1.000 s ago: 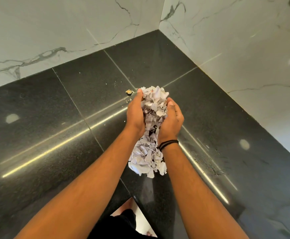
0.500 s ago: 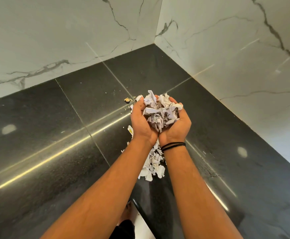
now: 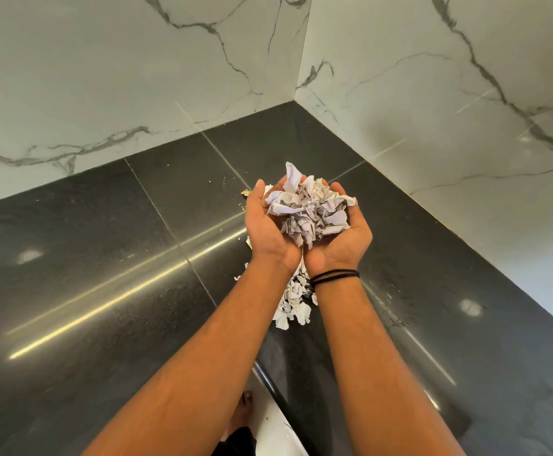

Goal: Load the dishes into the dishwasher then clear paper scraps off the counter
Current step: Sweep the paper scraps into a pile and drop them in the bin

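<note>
A heap of crumpled white paper scraps [image 3: 308, 209] lies in my two cupped hands, raised above the black stone counter [image 3: 104, 258]. My left hand [image 3: 268, 232] holds the pile from the left and my right hand [image 3: 344, 245], with a black band at the wrist, holds it from the right, palms up and fingers curved round it. More paper scraps [image 3: 293, 304] lie on the counter under my wrists, partly hidden by them. A small yellowish bit [image 3: 245, 192] rests on the counter just beyond my left fingertips.
White marble walls [image 3: 433, 110] meet in a corner behind the counter. The counter's rounded front edge [image 3: 268, 380] runs between my forearms, with a pale floor and a bare foot [image 3: 242, 413] below it.
My hands closed under the pile and lifted a handful up off the counter, turning palms up. Some scraps stayed behind on the counter.
</note>
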The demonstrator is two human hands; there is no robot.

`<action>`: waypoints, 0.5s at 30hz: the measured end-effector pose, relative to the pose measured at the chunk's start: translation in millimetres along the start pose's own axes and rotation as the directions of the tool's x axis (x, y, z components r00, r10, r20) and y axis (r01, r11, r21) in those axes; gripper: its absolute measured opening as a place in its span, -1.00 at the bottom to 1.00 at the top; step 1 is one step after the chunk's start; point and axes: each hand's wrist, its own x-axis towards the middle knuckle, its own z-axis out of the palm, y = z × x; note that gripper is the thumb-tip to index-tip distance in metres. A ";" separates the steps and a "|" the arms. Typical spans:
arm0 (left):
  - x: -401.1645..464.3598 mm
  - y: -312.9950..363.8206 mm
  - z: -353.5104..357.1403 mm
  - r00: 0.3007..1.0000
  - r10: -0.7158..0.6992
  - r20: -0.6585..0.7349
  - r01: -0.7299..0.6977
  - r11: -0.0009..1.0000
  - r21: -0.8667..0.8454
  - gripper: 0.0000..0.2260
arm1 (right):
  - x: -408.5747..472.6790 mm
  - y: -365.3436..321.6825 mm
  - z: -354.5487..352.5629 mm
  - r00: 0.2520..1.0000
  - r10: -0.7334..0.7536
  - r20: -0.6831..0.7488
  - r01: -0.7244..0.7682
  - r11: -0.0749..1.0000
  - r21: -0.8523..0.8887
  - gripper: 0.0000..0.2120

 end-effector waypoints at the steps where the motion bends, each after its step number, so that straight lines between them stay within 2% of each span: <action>1: -3.1 -1.4 0.9 1.000 0.002 0.008 -0.002 1.000 -0.004 -0.51 | -3.6 -1.5 0.3 1.000 -0.001 -0.001 0.001 1.000 0.005 -0.70; 12: -81.1 -39.6 23.5 0.997 0.070 0.032 -0.069 0.998 -0.009 -0.49 | -80.3 -45.6 -4.4 0.998 0.023 0.066 -0.025 0.999 0.020 -0.72; 15: -110.7 -57.2 27.5 0.994 0.093 0.048 -0.091 0.994 -0.057 -0.53 | -107.1 -61.6 -10.5 0.996 0.043 0.079 -0.045 0.999 0.022 -0.72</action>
